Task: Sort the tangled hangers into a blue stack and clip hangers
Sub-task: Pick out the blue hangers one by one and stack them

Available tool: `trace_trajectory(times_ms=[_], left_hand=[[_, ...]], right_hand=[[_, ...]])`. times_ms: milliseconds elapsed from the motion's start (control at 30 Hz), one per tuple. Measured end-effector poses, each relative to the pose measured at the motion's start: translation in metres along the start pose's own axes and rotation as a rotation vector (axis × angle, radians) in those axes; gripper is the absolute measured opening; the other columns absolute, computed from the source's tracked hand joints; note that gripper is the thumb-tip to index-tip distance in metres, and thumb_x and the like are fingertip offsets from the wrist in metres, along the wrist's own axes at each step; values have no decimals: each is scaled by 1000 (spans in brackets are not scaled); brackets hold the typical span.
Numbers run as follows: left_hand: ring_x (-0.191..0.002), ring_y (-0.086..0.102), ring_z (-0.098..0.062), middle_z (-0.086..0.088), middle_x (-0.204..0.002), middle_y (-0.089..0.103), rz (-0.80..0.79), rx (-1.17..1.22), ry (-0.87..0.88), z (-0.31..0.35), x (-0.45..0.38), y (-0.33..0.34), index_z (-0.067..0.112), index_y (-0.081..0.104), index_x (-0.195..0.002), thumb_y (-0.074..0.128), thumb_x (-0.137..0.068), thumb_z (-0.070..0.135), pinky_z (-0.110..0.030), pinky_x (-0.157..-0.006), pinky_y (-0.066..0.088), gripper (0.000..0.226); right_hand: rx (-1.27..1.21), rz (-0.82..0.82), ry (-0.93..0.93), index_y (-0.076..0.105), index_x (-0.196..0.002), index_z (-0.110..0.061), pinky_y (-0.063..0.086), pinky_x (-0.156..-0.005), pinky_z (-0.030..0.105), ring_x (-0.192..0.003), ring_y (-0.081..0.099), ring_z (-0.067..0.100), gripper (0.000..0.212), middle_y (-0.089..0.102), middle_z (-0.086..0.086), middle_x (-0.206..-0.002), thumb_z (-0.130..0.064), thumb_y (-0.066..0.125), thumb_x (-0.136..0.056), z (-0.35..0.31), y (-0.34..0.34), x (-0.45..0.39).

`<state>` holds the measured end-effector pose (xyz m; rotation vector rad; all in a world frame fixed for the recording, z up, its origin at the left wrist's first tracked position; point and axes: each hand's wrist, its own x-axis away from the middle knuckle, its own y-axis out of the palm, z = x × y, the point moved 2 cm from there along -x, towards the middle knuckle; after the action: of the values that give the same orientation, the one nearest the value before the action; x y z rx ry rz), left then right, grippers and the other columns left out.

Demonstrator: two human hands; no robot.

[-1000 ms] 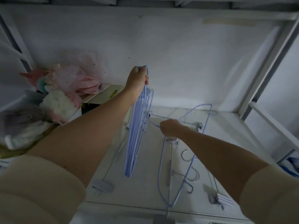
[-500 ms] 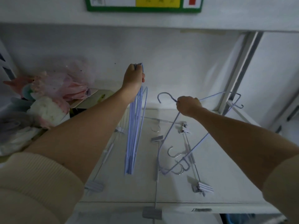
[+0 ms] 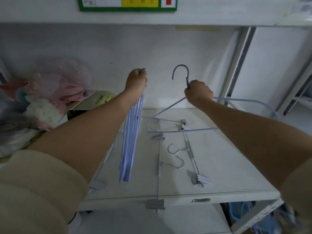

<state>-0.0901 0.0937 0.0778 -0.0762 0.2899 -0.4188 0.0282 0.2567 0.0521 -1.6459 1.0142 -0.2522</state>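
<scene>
Left hand point(image 3: 137, 81) held the blue stack point(image 3: 130, 142) by its hooks, hanging over the surface point(image 3: 219, 166). Right hand point(image 3: 198, 92) gripped a single blue hanger point(image 3: 168, 108) at the neck — its lower bar sat close over a clip hanger point(image 3: 190, 149) mid-surface, so a snag could have dragged it along.

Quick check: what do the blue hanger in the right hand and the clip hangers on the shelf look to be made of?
Blue hanger: likely wire with a matte blue coating; thin, evenly coloured, no glint. Clip hangers: bare shiny metal rods and hooks that catch light, with grey ribbed clips, probably plastic.
</scene>
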Motion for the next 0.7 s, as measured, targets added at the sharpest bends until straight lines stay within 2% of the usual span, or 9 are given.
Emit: trace_trajectory(times_ms=[133, 233, 300, 400, 500, 567, 633, 667, 700], left_hand=[[-48, 34, -9, 1, -59, 32, 5, 3, -18, 4, 5, 6, 19, 30, -66, 33, -98, 15, -11, -39, 27, 33], [-51, 34, -11, 1, -60, 34, -11, -49, -26, 5, 6, 11, 19, 30, -67, 31, -98, 19, -13, -41, 29, 31], [-52, 35, -11, 2, -60, 36, -23, -64, -24, 4, 6, 15, 19, 30, -67, 31, -98, 20, -12, -39, 30, 31], [-55, 42, -10, 3, -62, 46, -34, -123, -24, 6, 8, 21, 15, 41, -72, 31, -98, 22, -21, -55, 35, 29], [-73, 56, -10, 4, -80, 65, -83, -98, -38, 8, 13, 29, 12, 48, -100, 30, -99, 23, -19, -61, 37, 21], [-86, 60, -13, 0, -93, 69, -104, -56, -50, 10, 16, 34, 11, 49, -112, 31, -99, 22, -18, -65, 42, 25], [-97, 64, -16, -1, -93, 72, -116, -4, -61, 10, 17, 37, 9, 52, -118, 33, -98, 22, -27, -84, 49, 30], [-97, 65, -17, 1, -89, 72, -126, 26, -66, 11, 17, 38, 9, 52, -120, 33, -98, 22, -30, -89, 48, 31], [-91, 67, -14, 3, -84, 71, -136, 45, -74, 11, 17, 39, 10, 52, -119, 33, -98, 21, -29, -85, 48, 31]], right_hand=[[-188, -11, -17, 56, -85, -14, 43, -66, 30, -76, 57, 29, 12, 59, 7, -85, -13, 44, -89, -15, -5, 9], [-308, -2, -28, 60, -98, -14, 58, -73, 38, -76, 68, 32, 21, 67, 8, -91, -15, 40, -91, -27, -15, 11], [-437, -55, 16, 60, -110, -12, 61, -74, 41, -75, 72, 33, 28, 66, 9, -95, -19, 37, -97, -32, -21, 10], [-567, -189, 58, 62, -114, -3, 61, -77, 43, -82, 73, 37, 30, 67, 17, -98, -17, 40, -98, -39, -23, 14], [-532, -269, 21, 63, -114, 2, 60, -81, 45, -86, 71, 37, 31, 63, 16, -97, -12, 42, -97, -50, -12, 27], [-463, -301, -5, 62, -116, 3, 58, -86, 45, -95, 69, 37, 32, 66, 19, -106, -11, 40, -98, -59, -3, 34], [-415, -328, -26, 59, -118, 4, 55, -90, 44, -105, 66, 37, 30, 65, 21, -116, -10, 42, -97, -66, 3, 40], [-387, -325, -37, 58, -117, 5, 55, -91, 43, -106, 65, 35, 29, 65, 22, -117, -8, 43, -96, -68, 3, 41], [-340, -327, -50, 57, -117, 5, 55, -91, 41, -106, 65, 34, 28, 64, 21, -118, -6, 43, -95, -70, 3, 41]])
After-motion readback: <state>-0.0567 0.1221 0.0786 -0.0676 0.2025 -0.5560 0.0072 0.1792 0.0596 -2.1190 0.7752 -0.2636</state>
